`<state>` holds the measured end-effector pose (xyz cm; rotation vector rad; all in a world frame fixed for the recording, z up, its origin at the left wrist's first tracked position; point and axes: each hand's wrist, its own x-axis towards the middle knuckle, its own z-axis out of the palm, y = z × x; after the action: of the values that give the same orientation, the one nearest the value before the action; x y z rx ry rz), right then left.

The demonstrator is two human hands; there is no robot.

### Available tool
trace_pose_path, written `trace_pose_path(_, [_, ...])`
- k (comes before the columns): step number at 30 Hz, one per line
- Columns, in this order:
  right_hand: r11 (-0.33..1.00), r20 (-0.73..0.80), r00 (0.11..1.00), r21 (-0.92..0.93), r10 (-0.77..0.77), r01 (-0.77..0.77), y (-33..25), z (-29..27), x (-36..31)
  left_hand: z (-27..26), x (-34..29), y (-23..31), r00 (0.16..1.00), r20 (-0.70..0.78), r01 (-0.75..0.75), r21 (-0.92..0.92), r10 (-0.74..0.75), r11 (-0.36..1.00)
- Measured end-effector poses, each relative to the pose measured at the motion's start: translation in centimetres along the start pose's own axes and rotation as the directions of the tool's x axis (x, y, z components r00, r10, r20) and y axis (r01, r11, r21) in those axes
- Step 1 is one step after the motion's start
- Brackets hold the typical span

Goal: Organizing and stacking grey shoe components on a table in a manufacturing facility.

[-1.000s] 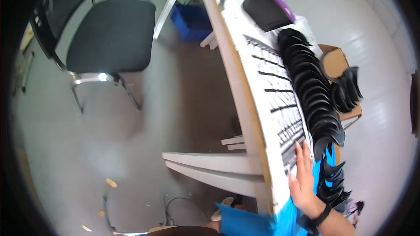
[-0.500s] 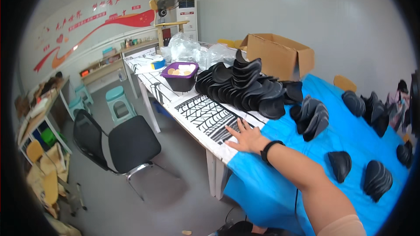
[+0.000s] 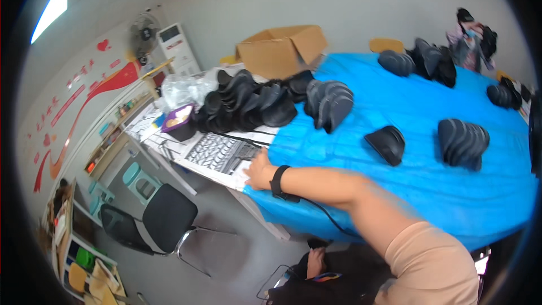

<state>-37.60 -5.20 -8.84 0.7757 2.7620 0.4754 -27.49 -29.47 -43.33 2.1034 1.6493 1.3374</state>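
Observation:
My right hand (image 3: 259, 170) lies palm down near the table's left edge, where white patterned paper (image 3: 217, 155) meets the blue cloth (image 3: 361, 158). Its fingers are slightly blurred but apart, with nothing held. A black band circles that wrist. Beyond it sits a large heap of curved black pads (image 3: 248, 101), with a nested stack of the pads (image 3: 329, 104) to its right. A smaller pad group (image 3: 387, 144) and another stack (image 3: 463, 141) lie farther right. My left hand cannot be made out.
A cardboard box (image 3: 282, 53) stands at the back, left of a yellow chair (image 3: 387, 45). A purple-rimmed tub (image 3: 179, 121) and clear plastic bags (image 3: 186, 90) are at far left. On the floor are a black chair (image 3: 169, 217) and teal stools (image 3: 141, 181). A person (image 3: 471, 39) is at far right.
The view has swung right and tilted, bringing more of the blue cloth and the person into sight. My right hand stays at the paper's edge, its fingers less outstretched.

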Motion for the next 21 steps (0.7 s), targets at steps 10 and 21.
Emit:
trace_pose_path(10, [0.428, -0.244, 0.931, 0.897, 0.272, 0.110, 9.3, 1.6, -32.1, -0.8, 1.9, 1.7, 0.996, 0.093, -0.020, 0.128, 0.008, 0.992])
trace_pose_path(21, [0.164, -0.175, 0.961, 0.976, 0.214, 0.141, 10.5, 7.8, -37.5, -2.5, 6.4, 2.0, 0.966, 0.217, 0.154, -0.026, -0.144, 0.988])
